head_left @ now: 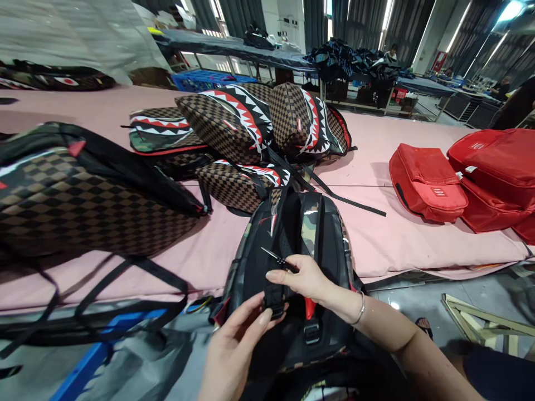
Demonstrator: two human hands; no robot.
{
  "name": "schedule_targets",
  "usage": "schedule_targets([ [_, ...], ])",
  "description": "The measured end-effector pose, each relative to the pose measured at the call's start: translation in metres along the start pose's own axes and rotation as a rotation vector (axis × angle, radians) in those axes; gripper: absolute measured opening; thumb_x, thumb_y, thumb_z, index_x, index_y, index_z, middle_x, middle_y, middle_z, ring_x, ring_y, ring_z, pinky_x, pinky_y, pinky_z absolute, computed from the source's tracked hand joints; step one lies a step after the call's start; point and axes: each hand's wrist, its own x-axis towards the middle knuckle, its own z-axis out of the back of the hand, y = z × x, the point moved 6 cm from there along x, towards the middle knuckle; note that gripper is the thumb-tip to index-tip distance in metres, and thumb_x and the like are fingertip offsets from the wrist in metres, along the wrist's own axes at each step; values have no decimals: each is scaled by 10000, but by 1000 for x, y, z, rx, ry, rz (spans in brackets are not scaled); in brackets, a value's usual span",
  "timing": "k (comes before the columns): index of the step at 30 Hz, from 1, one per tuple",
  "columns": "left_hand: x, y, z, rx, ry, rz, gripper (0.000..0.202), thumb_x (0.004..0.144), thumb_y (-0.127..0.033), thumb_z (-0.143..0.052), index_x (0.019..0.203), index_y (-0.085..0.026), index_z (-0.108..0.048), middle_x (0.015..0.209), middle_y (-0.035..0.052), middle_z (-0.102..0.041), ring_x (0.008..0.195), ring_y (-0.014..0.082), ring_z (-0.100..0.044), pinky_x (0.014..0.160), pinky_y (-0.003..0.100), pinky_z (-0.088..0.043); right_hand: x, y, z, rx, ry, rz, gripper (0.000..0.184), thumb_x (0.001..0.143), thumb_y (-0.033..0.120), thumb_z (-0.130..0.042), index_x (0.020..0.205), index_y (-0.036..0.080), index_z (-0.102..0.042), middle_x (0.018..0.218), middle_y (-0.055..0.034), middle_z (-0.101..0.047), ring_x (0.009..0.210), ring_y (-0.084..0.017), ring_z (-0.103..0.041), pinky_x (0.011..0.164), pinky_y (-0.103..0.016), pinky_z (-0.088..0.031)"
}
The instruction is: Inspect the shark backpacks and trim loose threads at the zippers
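Observation:
A black and camouflage backpack (292, 245) lies back-side up at the near edge of the pink table (388, 239), partly on my lap. My right hand (303, 277) is closed around small thread snips (276, 258), their blades pointing up and left over the bag. My left hand (234, 348) pinches a black strap piece (273, 298) at the top of the backpack between thumb and fingers. A bracelet sits on my right wrist.
Several checkered shark-mouth backpacks (251, 133) are piled in the table's middle, another (75, 189) lies at the left with loose straps. Red bags (460, 178) lie at the right. Behind are tables with dark fabric and a person. A wooden frame (480, 323) lies on the floor.

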Motion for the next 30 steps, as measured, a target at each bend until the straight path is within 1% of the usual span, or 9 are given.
schedule_targets([
  [4,-2,-11,-4,-81,5,18,440,492,-341,-823,886,-184,-708,766,51,-724,660,242,-675,750,445,-553,-1,3,-1,-88,20,126,461,686,558,-651,615,161,-427,577,69,-335,537,-56,-315,485,-187,-267],
  [6,-2,-15,-5,-120,17,41,410,495,-312,-819,869,-183,-714,732,56,-722,660,254,-674,746,482,-548,-9,11,4,-122,3,192,373,760,521,-595,760,161,-499,631,59,-408,575,-68,-379,533,-192,-316],
  [9,-1,-20,-2,-150,23,63,398,496,-282,-813,867,-176,-717,761,80,-727,679,271,-675,731,505,-545,-28,28,19,-273,-79,323,307,817,435,-557,978,182,-497,634,68,-434,569,-77,-413,562,-203,-339],
  [12,0,-23,-3,-169,26,74,384,500,-265,-806,861,-169,-718,792,97,-729,679,268,-673,728,497,-546,-47,43,29,-456,-83,456,326,819,409,-556,1050,194,-475,627,67,-459,551,-83,-444,559,-203,-371],
  [16,-4,-26,-10,-204,-3,68,361,505,-254,-801,850,-182,-718,740,68,-726,651,238,-669,725,446,-556,-61,49,31,-592,-69,675,278,848,403,-525,1007,175,-531,789,-19,-608,610,-95,-530,576,-200,-441],
  [18,-6,-29,-13,-235,-30,60,351,507,-260,-802,842,-193,-719,710,48,-721,632,215,-665,707,398,-562,-64,49,31,-629,-111,784,255,838,376,-557,975,161,-567,782,-43,-639,592,-99,-541,548,-196,-446],
  [21,-5,-30,-15,-258,-38,65,351,485,-261,-818,819,-209,-723,703,33,-721,619,198,-660,690,362,-565,-66,51,31,-642,-166,882,252,822,358,-588,958,147,-595,693,-42,-638,528,-98,-530,479,-190,-426],
  [25,-1,-30,-13,-223,-11,65,362,475,-258,-823,821,-209,-725,718,36,-725,631,219,-664,696,412,-567,-69,60,30,-665,-185,956,255,835,364,-574,939,133,-610,637,-35,-629,485,-95,-525,464,-199,-423],
  [30,0,-27,-14,-181,1,64,412,469,-262,-826,857,-174,-719,693,54,-718,628,253,-668,694,488,-565,-69,65,31,-731,-209,979,236,860,356,-543,905,141,-630,642,-34,-646,499,-94,-550,503,-204,-448],
])
